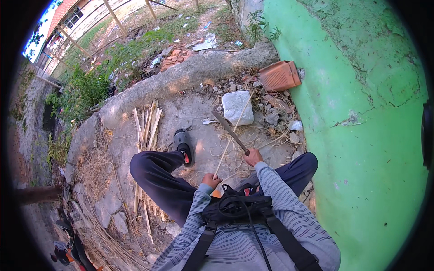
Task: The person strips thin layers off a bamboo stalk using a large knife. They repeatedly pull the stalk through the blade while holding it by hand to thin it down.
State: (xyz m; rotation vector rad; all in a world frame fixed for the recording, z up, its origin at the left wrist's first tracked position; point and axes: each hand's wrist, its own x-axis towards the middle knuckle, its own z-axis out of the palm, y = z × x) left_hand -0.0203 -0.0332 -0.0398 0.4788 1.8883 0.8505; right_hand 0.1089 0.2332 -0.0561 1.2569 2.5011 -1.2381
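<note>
Black straps run over your chest, and beyond them your left hand is curled around a slender, straight, pale strip reaching toward a white block, your right hand wraps a long dark knife, and rubble crowds the green wall.

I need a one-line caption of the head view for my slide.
Left hand holding a thin strip, right hand a knife, near a white block.

Handle of the knife largely hidden inside the right hand
</note>
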